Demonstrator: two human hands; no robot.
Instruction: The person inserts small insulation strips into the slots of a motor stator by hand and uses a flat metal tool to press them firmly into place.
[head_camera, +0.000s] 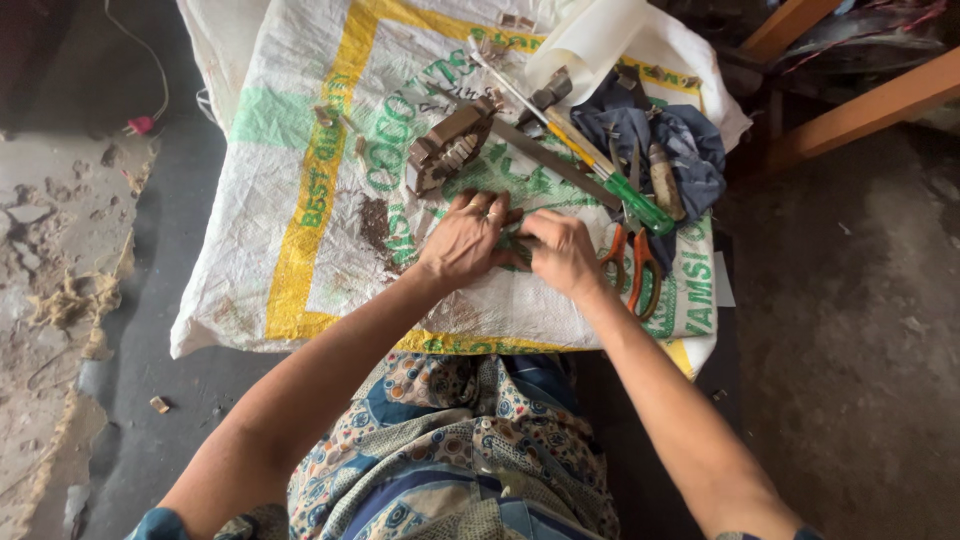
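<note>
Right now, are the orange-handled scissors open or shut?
Cannot tell: the scissors lie flat on the sack, blades hidden among the tools above.

Both arms are bare to the upper arm, where blue sleeve edges show. The left hand wears a ring on one finger. The garment below is patterned blue, cream and brown.

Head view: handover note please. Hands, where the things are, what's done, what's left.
Left hand: flat on the sack-covered table, fingers on a small dark piece between the hands.
Right hand: closed around the same piece; grip hidden.
Metal block lies just beyond the left hand; flat file, green-handled screwdriver, orange-handled pliers right of it.
Done: dark filings lie on the sack.
Left: cannot tell; the piece is hidden.
</note>
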